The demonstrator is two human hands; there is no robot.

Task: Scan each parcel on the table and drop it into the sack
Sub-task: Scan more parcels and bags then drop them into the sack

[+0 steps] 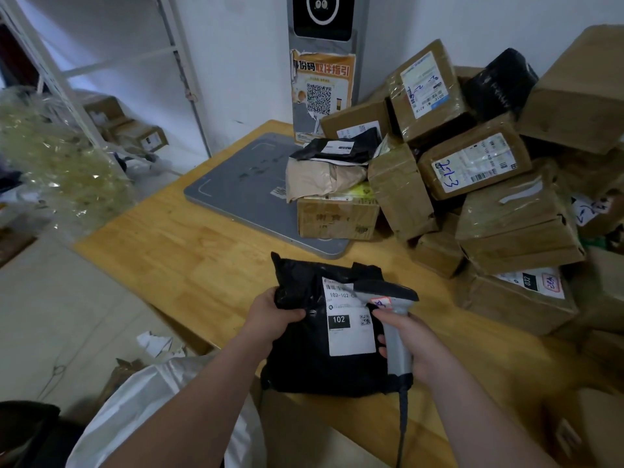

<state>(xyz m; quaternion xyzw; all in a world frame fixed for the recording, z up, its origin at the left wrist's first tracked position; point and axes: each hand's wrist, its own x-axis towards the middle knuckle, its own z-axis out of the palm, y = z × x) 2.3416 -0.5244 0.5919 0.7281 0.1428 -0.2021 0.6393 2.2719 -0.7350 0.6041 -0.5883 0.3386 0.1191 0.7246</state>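
- The white sack sat at the near left, below the table's edge and under the left forearm.
- The left hand gripped the left edge of the black parcel, thumb on top and fingers curled beneath.
- The right hand was closed round the grey handle of the scanner. The scanner's dark head was poised over the top of the parcel's white label, and its cable hung down toward the near side.
- The black parcel was at the near edge of the wooden table, label up and marked 102. Whether it lay on the wood or was lifted off it could not be told.
- Farther back, a flat grey pad lay on the table. A tan box stood on its right part, with soft beige and black bags on top.
- To the right, a pile of taped cardboard boxes rose high, several showing labels.
- At the far edge stood a grey kiosk column bearing an orange poster with a QR code.
- At the far left stood a white shelf frame and a bundle of clear plastic.
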